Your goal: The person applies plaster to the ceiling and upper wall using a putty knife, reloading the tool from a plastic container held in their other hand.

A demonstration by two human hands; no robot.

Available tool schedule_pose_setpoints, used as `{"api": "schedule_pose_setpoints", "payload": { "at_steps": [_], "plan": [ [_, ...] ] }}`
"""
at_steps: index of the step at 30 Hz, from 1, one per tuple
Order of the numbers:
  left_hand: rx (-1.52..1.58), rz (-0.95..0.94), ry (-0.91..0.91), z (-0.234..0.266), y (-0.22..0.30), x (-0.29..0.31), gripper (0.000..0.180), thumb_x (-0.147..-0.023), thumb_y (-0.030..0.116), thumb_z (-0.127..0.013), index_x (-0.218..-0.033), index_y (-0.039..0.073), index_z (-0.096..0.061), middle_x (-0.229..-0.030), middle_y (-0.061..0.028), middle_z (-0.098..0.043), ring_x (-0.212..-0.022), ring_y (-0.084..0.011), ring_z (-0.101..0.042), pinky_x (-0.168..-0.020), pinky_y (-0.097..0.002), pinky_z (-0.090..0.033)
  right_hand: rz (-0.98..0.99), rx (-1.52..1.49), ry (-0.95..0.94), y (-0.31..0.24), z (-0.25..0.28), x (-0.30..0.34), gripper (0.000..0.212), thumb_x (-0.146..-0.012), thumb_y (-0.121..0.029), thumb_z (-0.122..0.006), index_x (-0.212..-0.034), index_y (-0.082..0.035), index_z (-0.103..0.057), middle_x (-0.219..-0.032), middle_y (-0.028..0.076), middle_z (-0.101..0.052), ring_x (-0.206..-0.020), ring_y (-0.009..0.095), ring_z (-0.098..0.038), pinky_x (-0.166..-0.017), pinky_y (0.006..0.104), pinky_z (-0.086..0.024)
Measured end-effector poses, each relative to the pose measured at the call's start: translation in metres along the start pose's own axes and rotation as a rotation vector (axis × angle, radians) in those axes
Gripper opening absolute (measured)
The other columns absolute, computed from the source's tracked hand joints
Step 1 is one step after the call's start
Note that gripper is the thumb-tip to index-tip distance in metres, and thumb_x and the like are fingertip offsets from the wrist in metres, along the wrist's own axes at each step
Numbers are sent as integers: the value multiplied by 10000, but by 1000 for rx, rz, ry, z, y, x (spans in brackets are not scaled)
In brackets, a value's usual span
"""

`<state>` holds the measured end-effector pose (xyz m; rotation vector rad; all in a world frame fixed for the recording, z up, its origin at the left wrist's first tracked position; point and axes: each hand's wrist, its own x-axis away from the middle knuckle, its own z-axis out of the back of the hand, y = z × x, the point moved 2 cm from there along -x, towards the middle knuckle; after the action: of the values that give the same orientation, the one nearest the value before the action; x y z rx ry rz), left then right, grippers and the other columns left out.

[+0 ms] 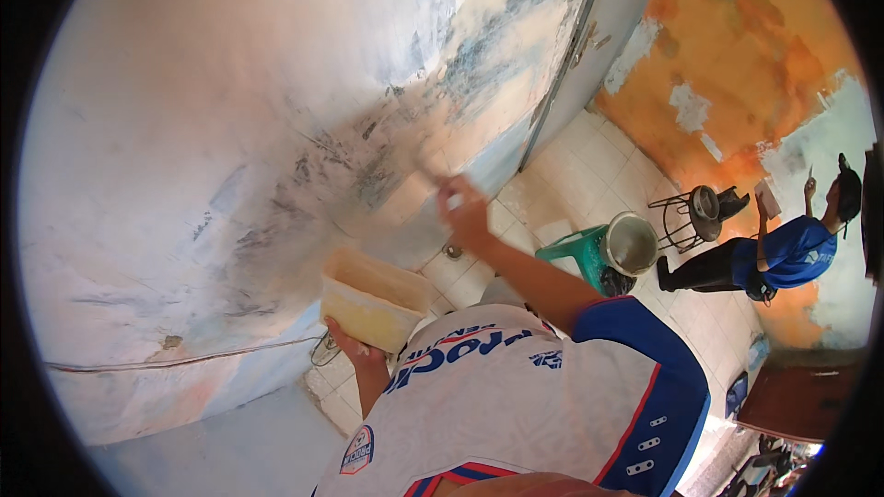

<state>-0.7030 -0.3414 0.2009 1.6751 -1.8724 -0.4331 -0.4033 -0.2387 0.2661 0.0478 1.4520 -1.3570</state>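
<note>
My left hand (352,342) grips the lower side of a cream, roughly rectangular plastic tub (370,311), held tilted close to the wall. The tub's inner walls look smeared; its bottom is hidden. My right hand (466,212) is closed, its arm stretched forward to the wall. From its fingers a small scraper (429,172) points at the wall surface, blurred, so its exact shape is hard to see. The wall (345,161) before me is pale and patchy, with dark scraped marks and whitish smears.
A grey bucket (632,244) sits by a green plastic stool (575,253) on the tiled floor. Farther right, a metal stand (677,225) bears a pot (705,203). A person in blue (792,253) works at an orange wall (727,55). A cable (184,361) runs along my wall.
</note>
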Motion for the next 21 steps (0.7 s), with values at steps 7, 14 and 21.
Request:
{"api": "schedule_pose_setpoints", "payload": {
  "at_steps": [7,14,21],
  "plan": [
    [-16,29,-45,-50,-8,2,735,-976,657,-416,-1510,159,-334,-1481,-88,-444,-1345,-293,-445,-1130,-486,-384,45,495,637,52,152,-273,172,-977,-207,-596,-955,-36,-600,-809,163,-675,-702,338,-667,-608,431,-507],
    [-6,-18,-82,-52,-16,-9,703,-1001,632,-389,-1502,143,-333,-1473,-85,-440,-1362,-279,-419,-1152,-458,-352,466,901,407,24,-27,-190,400,-927,-241,-609,-1294,-86,-582,-1272,200,-610,-1150,347,-611,-865,458,-555],
    [-39,-26,-25,-48,-5,0,708,-1004,641,-346,-1509,144,-330,-1468,-92,-451,-1356,-284,-438,-1156,-449,-353,340,-84,172,-64,35,-108,118,-849,-20,-677,-960,-22,-636,-974,157,-717,-860,260,-712,-729,376,-582]
  ]
}}
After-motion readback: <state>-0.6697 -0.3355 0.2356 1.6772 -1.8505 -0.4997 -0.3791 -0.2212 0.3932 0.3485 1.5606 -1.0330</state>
